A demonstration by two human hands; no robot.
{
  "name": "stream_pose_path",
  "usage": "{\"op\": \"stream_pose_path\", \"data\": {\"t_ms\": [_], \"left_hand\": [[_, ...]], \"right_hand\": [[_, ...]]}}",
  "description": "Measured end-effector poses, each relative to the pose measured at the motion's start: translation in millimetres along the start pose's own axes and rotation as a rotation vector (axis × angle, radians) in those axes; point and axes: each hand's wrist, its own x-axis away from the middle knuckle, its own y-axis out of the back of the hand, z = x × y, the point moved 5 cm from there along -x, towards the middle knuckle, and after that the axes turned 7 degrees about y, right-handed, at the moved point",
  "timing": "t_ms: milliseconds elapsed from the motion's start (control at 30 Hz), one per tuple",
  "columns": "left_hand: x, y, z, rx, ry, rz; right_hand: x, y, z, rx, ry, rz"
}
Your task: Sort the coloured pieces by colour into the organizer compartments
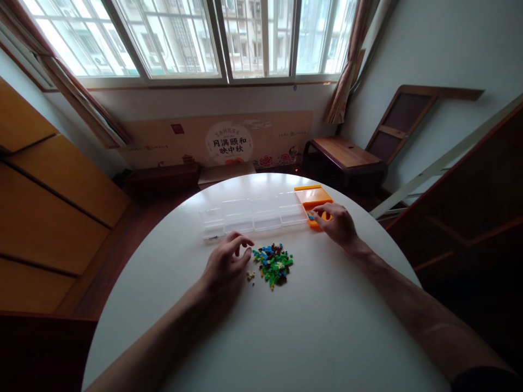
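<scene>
Now left hand [226,265] beside brick pile [272,263]; right hand [335,222] touching orange tray [312,196].

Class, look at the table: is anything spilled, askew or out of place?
Yes: small coloured bricks lie in a loose heap on the table, outside the clear organiser. A few pale ones have strayed beside the left hand.

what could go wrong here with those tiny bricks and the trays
The left hand rests right beside the loose brick pile; a sweep could scatter pieces across the white table. The right hand presses on the orange tray, which sits near the table's far edge and might slide off.
</scene>
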Motion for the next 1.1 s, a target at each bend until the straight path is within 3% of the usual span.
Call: {"op": "stream_pose_path", "data": {"t_ms": [233, 567, 800, 1100], "left_hand": [[1, -4.2, -2, -0.029, -0.026, 0.088], [0, -4.4, -6, -0.036, -0.067, 0.060], [-5, -1.1, -5, 0.141, -0.063, -0.011], [-5, -14.3, -10, 0.319, 0.014, 0.031]], "right_hand": [[5, -8, -6, 0.001, -0.043, 0.008], [3, -1, 9, -0.048, -0.052, -0.036], [-2, 7, 54, -0.107, 0.185, -0.070], [9, -13, 112, -0.313, 0.546, 0.165]]}}
